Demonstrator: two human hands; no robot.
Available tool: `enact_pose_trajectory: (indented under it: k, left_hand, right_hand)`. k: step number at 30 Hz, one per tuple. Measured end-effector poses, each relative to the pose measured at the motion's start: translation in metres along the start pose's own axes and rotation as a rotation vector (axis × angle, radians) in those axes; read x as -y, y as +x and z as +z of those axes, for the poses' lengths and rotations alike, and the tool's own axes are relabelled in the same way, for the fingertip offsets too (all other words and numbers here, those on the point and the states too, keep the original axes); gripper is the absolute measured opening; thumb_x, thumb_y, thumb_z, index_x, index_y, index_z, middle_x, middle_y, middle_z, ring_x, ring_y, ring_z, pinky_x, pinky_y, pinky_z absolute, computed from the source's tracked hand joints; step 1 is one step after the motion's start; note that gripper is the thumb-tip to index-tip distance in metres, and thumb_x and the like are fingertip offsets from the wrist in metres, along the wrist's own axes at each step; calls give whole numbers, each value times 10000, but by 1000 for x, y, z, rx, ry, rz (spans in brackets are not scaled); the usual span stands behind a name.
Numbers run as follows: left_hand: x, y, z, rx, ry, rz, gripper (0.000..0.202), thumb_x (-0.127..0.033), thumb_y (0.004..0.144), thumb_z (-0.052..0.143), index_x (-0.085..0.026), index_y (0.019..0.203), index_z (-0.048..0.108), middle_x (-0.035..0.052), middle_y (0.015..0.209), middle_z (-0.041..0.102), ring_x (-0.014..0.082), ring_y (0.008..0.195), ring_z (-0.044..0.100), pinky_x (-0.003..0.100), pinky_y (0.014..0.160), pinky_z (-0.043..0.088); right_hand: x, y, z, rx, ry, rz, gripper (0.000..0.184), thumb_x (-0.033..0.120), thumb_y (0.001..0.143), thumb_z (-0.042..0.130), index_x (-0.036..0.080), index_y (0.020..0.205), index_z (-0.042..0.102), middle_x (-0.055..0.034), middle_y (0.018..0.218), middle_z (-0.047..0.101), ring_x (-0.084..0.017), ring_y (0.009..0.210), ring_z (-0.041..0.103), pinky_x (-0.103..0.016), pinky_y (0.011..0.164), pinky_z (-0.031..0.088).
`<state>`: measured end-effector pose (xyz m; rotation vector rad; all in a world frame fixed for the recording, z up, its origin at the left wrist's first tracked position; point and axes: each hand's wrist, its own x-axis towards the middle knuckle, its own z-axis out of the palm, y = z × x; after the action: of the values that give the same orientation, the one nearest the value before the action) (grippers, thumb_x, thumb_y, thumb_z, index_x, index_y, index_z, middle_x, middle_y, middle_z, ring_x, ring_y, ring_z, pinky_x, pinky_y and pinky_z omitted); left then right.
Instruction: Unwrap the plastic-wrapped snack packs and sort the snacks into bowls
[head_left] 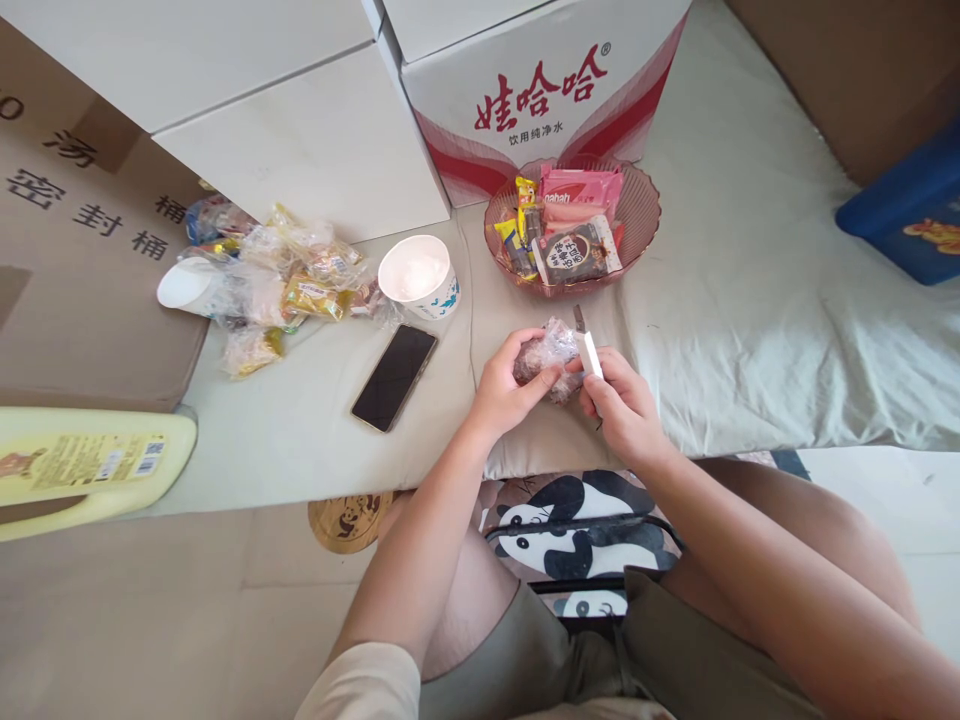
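My left hand (pixel 508 385) is closed around a clear plastic-wrapped bundle (pixel 553 345) with brownish-purple contents I cannot make out. My right hand (pixel 624 408) grips a small knife (pixel 591 356) with a white handle. Its short dark blade points up and away from me, close beside the wrapped bundle. Just beyond both hands, a pink ribbed bowl (pixel 643 235) holds several packaged snacks, among them a pink packet (pixel 581 187) and a black-and-white packet (pixel 576 252).
Left of my hands lie a phone (pixel 394 378), a paper cup (pixel 420 280) and a heap of wrapped snacks (pixel 319 297) with another cup (pixel 187 285) tipped beside it. A white-and-red carton (pixel 540 100) stands behind the bowl. A yellow jug (pixel 97 460) sits at far left.
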<state>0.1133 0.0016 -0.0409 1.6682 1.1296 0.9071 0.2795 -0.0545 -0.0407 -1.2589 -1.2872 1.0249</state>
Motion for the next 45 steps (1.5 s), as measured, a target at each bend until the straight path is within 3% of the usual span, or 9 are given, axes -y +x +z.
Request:
enact_pose_trajectory:
  k: [14, 21, 27, 36, 40, 43, 45]
  left_hand:
    - [-3, 0, -1, 18, 28, 8, 483, -517, 843, 677, -208, 1199, 567, 64, 1123, 695, 196, 969, 659, 299, 861, 524]
    - [-7, -4, -1, 29, 108, 25, 425, -434, 874, 647, -208, 1221, 549, 69, 1187, 686, 211, 1027, 655, 313, 899, 507]
    - [-5, -6, -1, 30, 127, 57, 425, -375, 864, 647, -203, 1238, 540, 81, 1252, 671, 222, 1091, 648, 331, 952, 501]
    - [0, -4, -2, -25, 92, 106, 429, -433, 854, 684, -202, 1198, 576, 80, 1174, 701, 207, 1016, 669, 317, 901, 522]
    - [0, -2, -2, -58, 90, 136, 466, -504, 854, 678, -198, 1192, 584, 74, 1126, 708, 195, 966, 672, 300, 859, 530]
    - [0, -1, -4, -98, 63, 119, 512, -566, 850, 664, -196, 1195, 589, 69, 1080, 710, 187, 919, 674, 291, 821, 537]
    - [1, -1, -6, -122, 59, 116, 540, -600, 845, 656, -195, 1196, 590, 74, 1085, 707, 192, 926, 677, 297, 826, 541]
  right_hand:
    - [2, 1, 0, 16, -13, 6, 173, 337, 926, 519, 218, 914, 645, -4, 798, 561, -113, 547, 470, -300, 571, 429]
    - [1, 1, 1, 6, -85, -23, 135, 299, 908, 532, 225, 920, 643, -23, 830, 586, -173, 743, 562, -326, 676, 452]
    - [1, 1, 1, 9, -126, -69, 103, 283, 906, 548, 230, 907, 636, -19, 820, 597, -190, 793, 587, -342, 710, 469]
    - [-5, -1, 0, 39, -78, -111, 200, 361, 980, 494, 230, 930, 637, -55, 913, 618, -192, 813, 601, -334, 677, 487]
    - [-5, -3, 3, -4, -143, -137, 160, 339, 959, 526, 226, 928, 634, -68, 957, 613, -193, 819, 607, -327, 658, 498]
    - [-4, -4, 3, -45, -130, -126, 121, 326, 928, 568, 221, 948, 625, -77, 1056, 607, -160, 746, 600, -301, 596, 488]
    - [-3, -3, 0, -43, -116, -69, 133, 332, 926, 570, 221, 984, 614, -57, 1011, 626, -126, 638, 564, -277, 536, 455]
